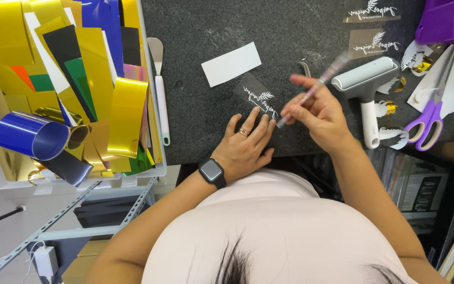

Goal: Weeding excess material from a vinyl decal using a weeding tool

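Note:
My left hand (245,144) lies flat on the dark speckled worktop (290,31), fingers apart, its fingertips pressing the near edge of a small clear sheet with a white leaf-and-script decal (256,95). It wears a ring and a dark wristwatch. My right hand (316,115) grips a thin pen-like weeding tool (319,84), blurred from motion, with its tip down near the decal's right end.
A white tray (156,131) of gold, blue and coloured foil rolls and strips fills the left. A white spatula (160,89), a white card (231,63), a white roller (366,87), purple scissors (431,118) and more decal pieces (374,44) lie around.

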